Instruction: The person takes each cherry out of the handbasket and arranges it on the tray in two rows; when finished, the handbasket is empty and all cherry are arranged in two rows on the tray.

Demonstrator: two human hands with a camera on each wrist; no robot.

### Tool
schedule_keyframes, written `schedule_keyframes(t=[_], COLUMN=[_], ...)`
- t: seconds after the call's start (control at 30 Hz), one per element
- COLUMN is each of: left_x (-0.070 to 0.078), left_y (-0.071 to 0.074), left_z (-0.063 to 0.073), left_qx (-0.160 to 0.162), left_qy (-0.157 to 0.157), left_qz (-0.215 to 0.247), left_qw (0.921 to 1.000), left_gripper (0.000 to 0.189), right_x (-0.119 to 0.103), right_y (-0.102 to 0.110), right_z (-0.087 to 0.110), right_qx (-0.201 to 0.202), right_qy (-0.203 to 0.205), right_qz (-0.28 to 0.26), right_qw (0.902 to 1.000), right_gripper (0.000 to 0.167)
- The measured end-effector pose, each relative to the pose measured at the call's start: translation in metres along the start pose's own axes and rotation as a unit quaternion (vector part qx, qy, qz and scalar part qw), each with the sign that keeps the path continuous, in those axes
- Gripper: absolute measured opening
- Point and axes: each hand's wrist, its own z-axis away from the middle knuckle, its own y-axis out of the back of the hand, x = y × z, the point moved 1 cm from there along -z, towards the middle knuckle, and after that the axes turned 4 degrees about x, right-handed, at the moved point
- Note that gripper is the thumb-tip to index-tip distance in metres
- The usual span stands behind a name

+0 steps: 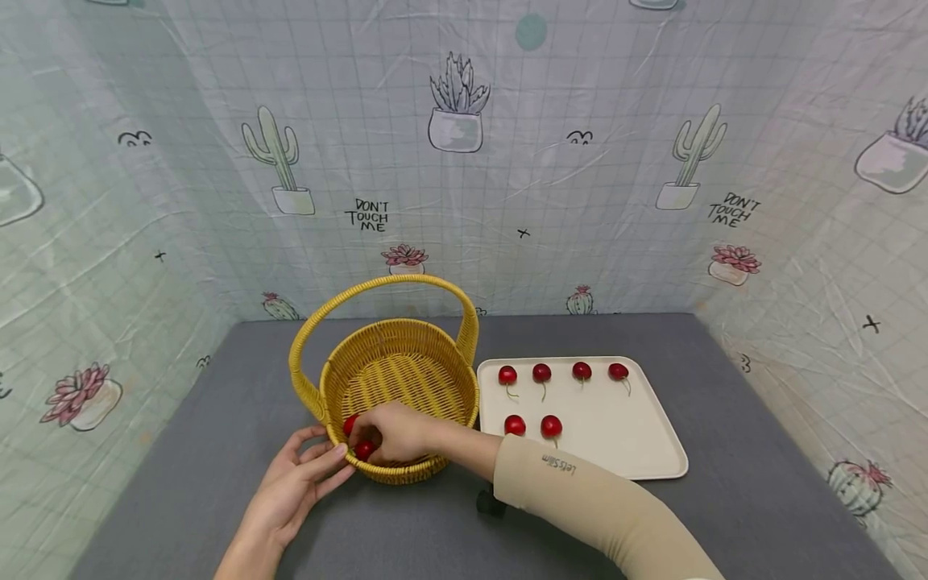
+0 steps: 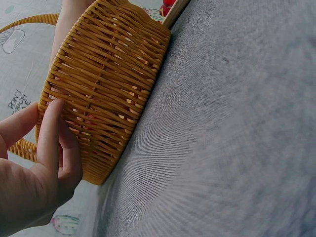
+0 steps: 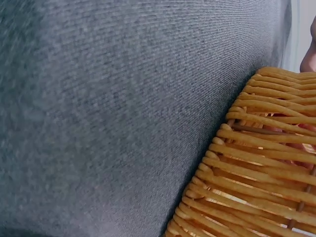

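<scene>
A yellow wicker basket [image 1: 399, 379] with a tall arched handle stands on the grey table. At its near left rim my left hand [image 1: 297, 479] grips the edge, the thumb over the rim and the fingers against the woven outer wall, as the left wrist view shows. My right hand [image 1: 397, 433] reaches down inside the basket from the right. Between its thumb and curled forefinger it pinches a red cherry [image 1: 365, 451]. Another cherry [image 1: 350, 424] lies by the knuckles, partly hidden. In the right wrist view the basket's wall [image 3: 256, 163] screens most of that hand.
Right of the basket lies a cream tray [image 1: 616, 451] with several stemmed cherries in two rows, among them a front-row cherry [image 1: 551, 426]. My right forearm crosses the tray's near left corner. A small black object [image 1: 490, 503] sits under the sleeve. Patterned curtains enclose the table.
</scene>
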Motion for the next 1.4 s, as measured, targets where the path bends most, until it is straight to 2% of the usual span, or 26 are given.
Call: schedule_keyframes(t=[0.4,0.6,0.73,0.9,1.1,1.4], left_x=[0.001,0.001,0.002,0.002,0.001,0.001], left_y=[-0.002,-0.002,-0.002,-0.002,-0.003,-0.003], left_z=[0.0,-0.001,-0.001,-0.001,-0.001,0.0], left_qx=[0.012,0.015,0.016,0.014,0.014,0.013], left_qy=[0.0,0.002,0.001,0.001,0.0,-0.001], left_qz=[-0.008,-0.01,-0.009,-0.006,-0.004,-0.004], left_qw=[0.9999,0.9998,0.9998,0.9999,0.9999,0.9999], left_gripper=[0.043,0.045,0.046,0.047,0.046,0.046], right_x=[0.006,0.014,0.016,0.017,0.02,0.025], right_y=[0.011,0.023,0.032,0.041,0.051,0.062], right_z=[0.006,0.016,0.022,0.03,0.039,0.057], right_qx=[0.053,0.064,0.078,0.091,0.101,0.108], right_qy=[0.008,-0.029,-0.023,-0.005,0.011,-0.018], right_qz=[-0.04,-0.122,-0.166,-0.163,-0.18,-0.226], right_qw=[0.9978,0.99,0.9827,0.9824,0.9784,0.968], right_gripper=[0.029,0.03,0.032,0.036,0.031,0.026])
